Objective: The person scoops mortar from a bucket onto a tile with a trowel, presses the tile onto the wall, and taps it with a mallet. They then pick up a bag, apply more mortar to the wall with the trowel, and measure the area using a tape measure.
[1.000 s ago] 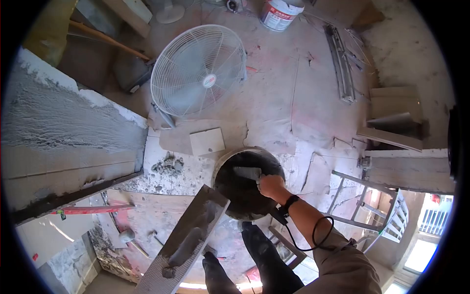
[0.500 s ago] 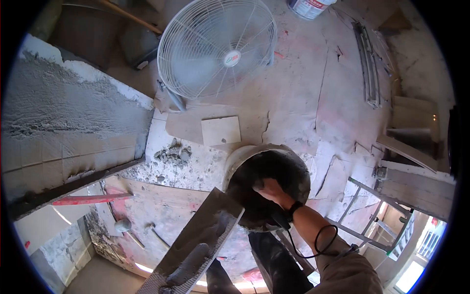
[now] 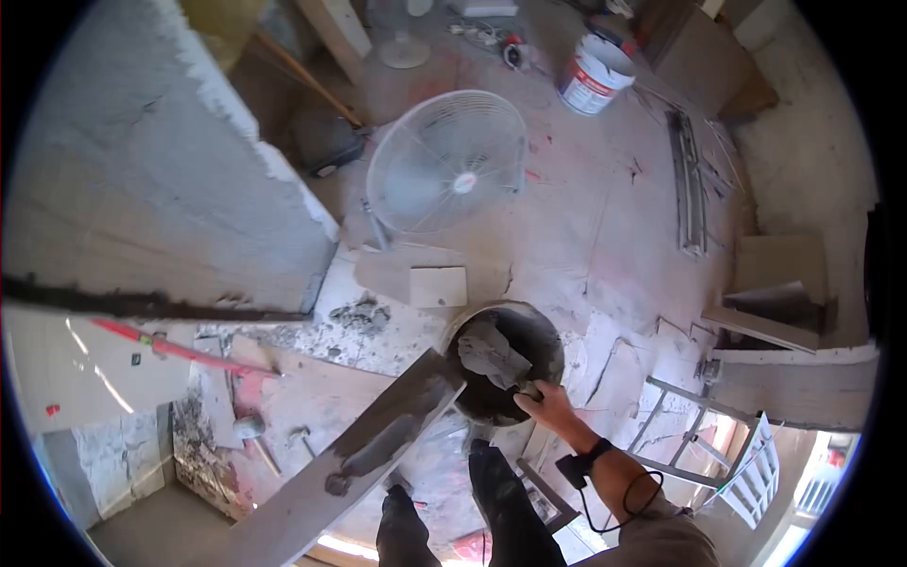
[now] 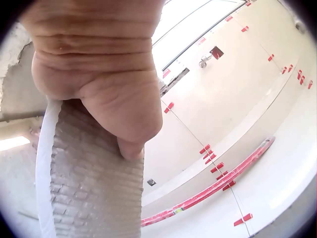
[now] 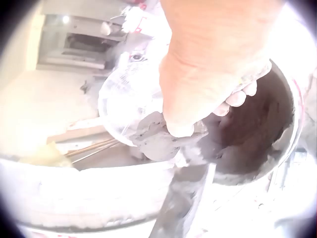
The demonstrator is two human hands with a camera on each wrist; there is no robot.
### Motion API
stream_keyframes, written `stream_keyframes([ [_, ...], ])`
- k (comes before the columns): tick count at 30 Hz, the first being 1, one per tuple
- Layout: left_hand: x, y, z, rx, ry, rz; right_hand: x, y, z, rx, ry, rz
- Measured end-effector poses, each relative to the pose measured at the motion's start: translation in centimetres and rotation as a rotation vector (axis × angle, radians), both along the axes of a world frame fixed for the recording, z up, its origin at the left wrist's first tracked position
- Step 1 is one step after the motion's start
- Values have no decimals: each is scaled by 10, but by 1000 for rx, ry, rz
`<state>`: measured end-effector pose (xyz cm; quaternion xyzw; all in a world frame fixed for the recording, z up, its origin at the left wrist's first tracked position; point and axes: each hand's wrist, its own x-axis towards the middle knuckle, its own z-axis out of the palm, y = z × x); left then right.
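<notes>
My right hand (image 3: pixel 553 408) grips a trowel (image 3: pixel 529 388) by its handle over a round bucket (image 3: pixel 545 342). A thick grey lump of mortar (image 3: pixel 491 353) covers the blade. In the right wrist view, the fingers of that hand (image 5: pixel 208 84) curl round the handle, with the bucket's dark inside behind. A long narrow tile (image 3: pixel 288 515), ribbed side up and smeared with mortar (image 3: pixel 392 442), slants up to the bucket's left rim. My left hand (image 4: pixel 106 84) holds this tile by its edges in the left wrist view; the head view does not show that hand.
A large fan (image 3: pixel 444 161) stands on the floor beyond the bucket. A ladder (image 3: pixel 694 430) lies at right, and a white pail (image 3: pixel 597 76) stands far back. A mallet (image 3: pixel 250 430) and a red level (image 3: pixel 189 352) are at left, beside a mortar-coated wall (image 3: pixel 179 189).
My right hand dipped into the bucket with the trowel, its blade nearly bare at first, and has come up with a mortar lump. The tile stays beside the bucket while the head view shifts.
</notes>
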<state>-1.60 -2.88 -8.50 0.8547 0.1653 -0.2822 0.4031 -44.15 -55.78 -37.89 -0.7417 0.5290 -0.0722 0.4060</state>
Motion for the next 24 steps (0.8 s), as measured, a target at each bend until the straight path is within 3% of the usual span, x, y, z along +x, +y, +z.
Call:
stream_keyframes([
  [3,7,30,-3,-263,-49,39,23,39,88,-103,-75,213],
  [4,10,40,-5,-375,-48,41,39,53,125,-37,-37,275],
  [5,12,51,-8,-267,-127,167,56,73,156,-66,-137,341],
  [7,23,67,-17,-293,-121,98,95,107,206,-168,-320,454],
  [11,26,59,-18,-305,-123,25,158,176,234,-477,-292,774],
  [14,33,68,-26,-329,-101,29,188,214,205,-607,-161,907],
  [17,36,73,-36,-372,-113,20,190,225,197,-660,-38,866],
  [24,44,71,-43,-441,-52,93,173,242,258,-310,-23,801],
])
